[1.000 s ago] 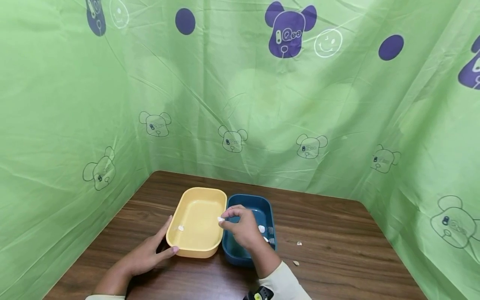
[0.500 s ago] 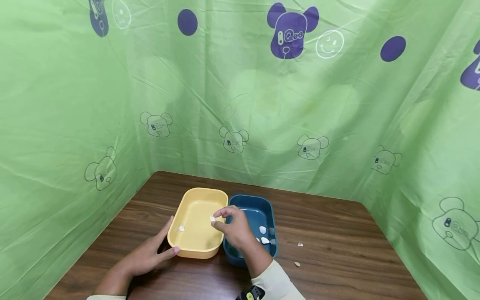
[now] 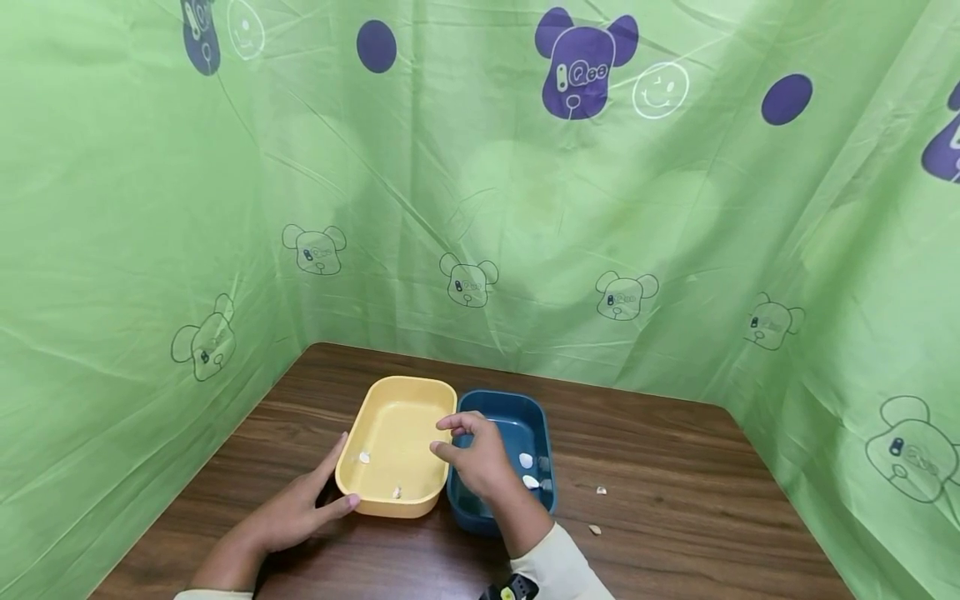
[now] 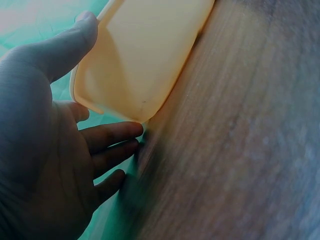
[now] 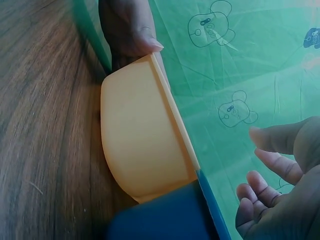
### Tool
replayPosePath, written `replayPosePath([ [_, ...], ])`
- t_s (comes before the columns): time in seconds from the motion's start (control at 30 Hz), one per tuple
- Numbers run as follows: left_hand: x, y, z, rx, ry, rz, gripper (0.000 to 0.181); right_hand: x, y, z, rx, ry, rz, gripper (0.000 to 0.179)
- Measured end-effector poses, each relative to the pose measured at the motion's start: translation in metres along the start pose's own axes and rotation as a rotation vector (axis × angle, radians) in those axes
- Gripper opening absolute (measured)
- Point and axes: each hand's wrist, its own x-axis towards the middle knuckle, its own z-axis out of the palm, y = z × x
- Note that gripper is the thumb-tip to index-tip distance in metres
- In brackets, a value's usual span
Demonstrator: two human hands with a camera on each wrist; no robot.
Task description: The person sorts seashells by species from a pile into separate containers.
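Observation:
My left hand [image 3: 296, 504] rests against the near-left corner of the yellow box [image 3: 393, 506], thumb on the front wall and fingers along the left side. In the left wrist view its fingers [image 4: 115, 134] lie fairly straight against the box. Over the seam between the yellow box and the blue box [image 3: 495, 398] hovers my right hand [image 3: 480, 454], thumb and fingers parted, holding nothing. Inside the yellow box lie a small white shell-like piece [image 3: 364, 457] and another, brownish-white piece [image 3: 397, 492]. White pieces [image 3: 526, 460] also lie in the blue box, partly hidden by my right forearm.
Right of the blue box, two small pale bits [image 3: 602, 490] [image 3: 595, 529] lie on the dark wooden table [image 3: 675, 483]. A green curtain [image 3: 480, 208] with printed bear figures hangs behind and on both sides. A watch [image 3: 512, 588] sits on the right wrist.
My right hand carried a small white piece left over the yellow box and let go of it; the piece now lies near the front wall. The hand then drew slightly right. My left hand stays put.

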Motion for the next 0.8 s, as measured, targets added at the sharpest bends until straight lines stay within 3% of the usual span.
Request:
replayPosePath([
  [0.8,0.0,0.001,0.0,0.011,0.016,0.021,0.102,-0.004,0.01,-0.053,-0.076,0.112,-0.055,0.015],
])
